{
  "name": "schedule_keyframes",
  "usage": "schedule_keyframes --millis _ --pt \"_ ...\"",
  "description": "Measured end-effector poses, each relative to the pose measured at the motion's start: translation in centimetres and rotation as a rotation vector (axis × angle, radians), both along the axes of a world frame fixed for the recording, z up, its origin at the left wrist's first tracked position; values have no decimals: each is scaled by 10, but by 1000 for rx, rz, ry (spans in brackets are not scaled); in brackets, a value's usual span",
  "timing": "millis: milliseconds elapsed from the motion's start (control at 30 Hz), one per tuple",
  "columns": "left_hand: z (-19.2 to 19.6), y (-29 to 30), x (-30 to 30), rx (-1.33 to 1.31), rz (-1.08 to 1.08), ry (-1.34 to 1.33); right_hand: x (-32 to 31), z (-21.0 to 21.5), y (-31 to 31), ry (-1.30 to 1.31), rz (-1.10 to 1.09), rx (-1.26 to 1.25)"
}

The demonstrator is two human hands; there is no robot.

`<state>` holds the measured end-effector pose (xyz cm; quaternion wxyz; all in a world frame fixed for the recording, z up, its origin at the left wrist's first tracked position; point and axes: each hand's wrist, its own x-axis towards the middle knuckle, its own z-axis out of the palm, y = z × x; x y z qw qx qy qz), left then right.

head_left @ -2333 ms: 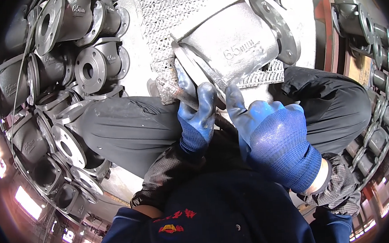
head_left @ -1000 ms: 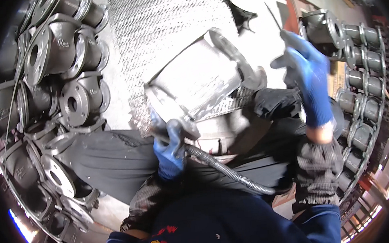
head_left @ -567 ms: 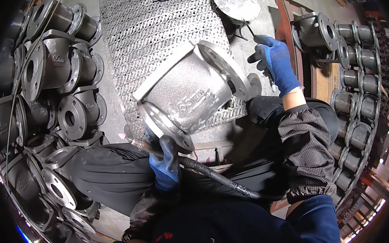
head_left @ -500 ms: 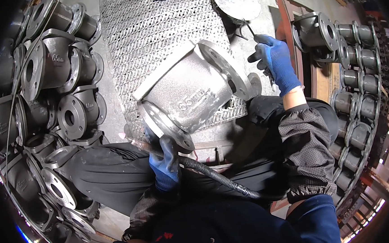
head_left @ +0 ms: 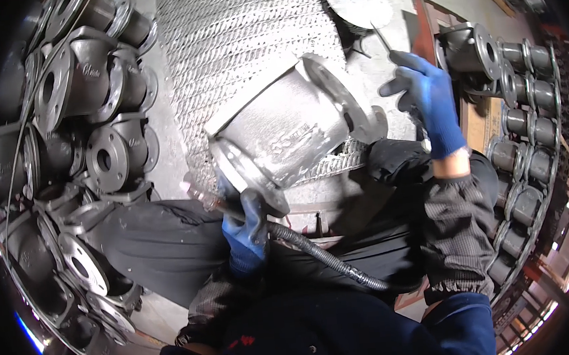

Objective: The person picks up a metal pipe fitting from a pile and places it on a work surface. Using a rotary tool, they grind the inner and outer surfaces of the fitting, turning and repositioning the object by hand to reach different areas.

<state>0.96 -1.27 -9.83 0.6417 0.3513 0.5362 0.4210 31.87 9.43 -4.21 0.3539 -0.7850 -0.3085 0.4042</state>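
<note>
A grey cast-metal valve body (head_left: 281,128) with round bolt-hole flanges lies tilted in front of me on a slatted metal mesh mat (head_left: 222,46). My left hand (head_left: 245,230), in a blue and dark glove, is closed around a welding torch (head_left: 208,197) with a pinkish tip. Its ribbed black hose (head_left: 323,257) runs across my lap. The torch sits beside the near left flange. My right hand (head_left: 427,95), gloved alike, is up to the right of the valve body, apart from it. A thin dark rod (head_left: 381,39) sticks out of its fingers toward a round pale disc (head_left: 359,2).
Stacked flanged castings (head_left: 108,157) crowd my left side, with a cable (head_left: 29,109) strung over them. More castings (head_left: 527,200) stand in rows at the right. A reddish metal frame (head_left: 424,26) rises beyond my right hand, with another casting (head_left: 467,51) near it.
My right hand has moved right and slightly nearer to me, with the rod in it. The left hand keeps its hold on the torch by the flange. The whole view has shifted a little.
</note>
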Motion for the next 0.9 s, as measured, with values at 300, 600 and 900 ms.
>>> schedule_keyframes --millis 300,600,900 --pt "-15 -6 -2 -228 197 -784 -82 91 -99 -103 591 257" --pt "-7 -11 8 -63 199 -464 -130 72 -90 -469 1013 28" --pt "-5 -7 10 -88 216 -486 -150 68 -85 -686 1138 -115"
